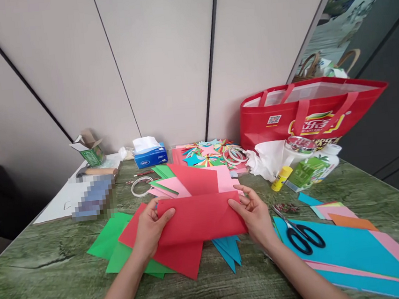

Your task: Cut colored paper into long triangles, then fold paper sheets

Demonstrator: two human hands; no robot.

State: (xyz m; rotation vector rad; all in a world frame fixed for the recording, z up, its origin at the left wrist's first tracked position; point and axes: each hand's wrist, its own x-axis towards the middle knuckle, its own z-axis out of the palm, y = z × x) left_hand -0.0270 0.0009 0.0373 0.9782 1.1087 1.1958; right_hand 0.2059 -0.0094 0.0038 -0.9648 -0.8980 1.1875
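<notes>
Between my two hands is a folded red sheet of paper [199, 219], held up by its left and right ends. My left hand [151, 225] pinches the left end, thumb on the near face. At the opposite end my right hand [254, 210] grips the paper the same way. Under and behind it lie more red paper [185, 261], green paper [109, 238], pink paper [168, 186] and pointed blue pieces [228, 250]. Scissors with black handles [299, 236] rest to the right on a blue sheet [349, 243].
At the back stand a tissue box [150, 156], colourful folded paper stars [209, 154] and a large red bag [270, 121]. A yellow glue stick [282, 179] and a white bottle [327, 161] are at the right. Rolls of tape [141, 187] lie near the papers; a hammer [97, 171] is at the left.
</notes>
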